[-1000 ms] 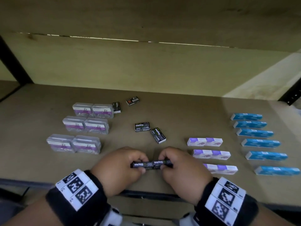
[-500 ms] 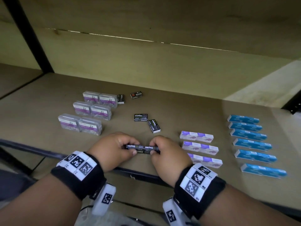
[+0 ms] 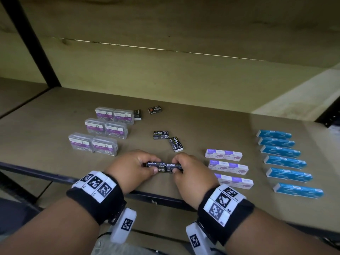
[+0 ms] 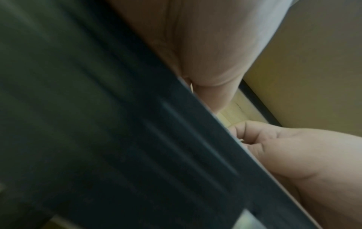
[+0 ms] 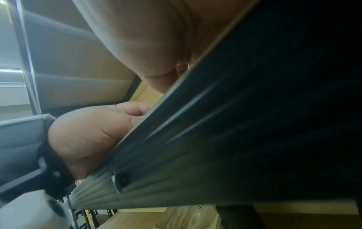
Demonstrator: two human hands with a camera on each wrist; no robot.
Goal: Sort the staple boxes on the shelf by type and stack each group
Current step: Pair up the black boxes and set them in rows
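nothing moved on brown shelf (image 3: 55, 126); black upright (image 3: 31, 43) at left.

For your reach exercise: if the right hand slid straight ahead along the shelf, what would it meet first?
Probably the tilted black staple box just beyond the right hand; depth is hard to judge.

Both forearms reached forward side by side, each wrist wrapped in a black band with square-patterned white markers. The left hand (image 3: 132, 166) and right hand (image 3: 191, 171) met just above the front edge of the shelf (image 3: 55, 177), knuckles up, fingers curled. Between them they pinched a pair of black staple boxes (image 3: 164, 167) end to end, the left hand's thumb on the near side.
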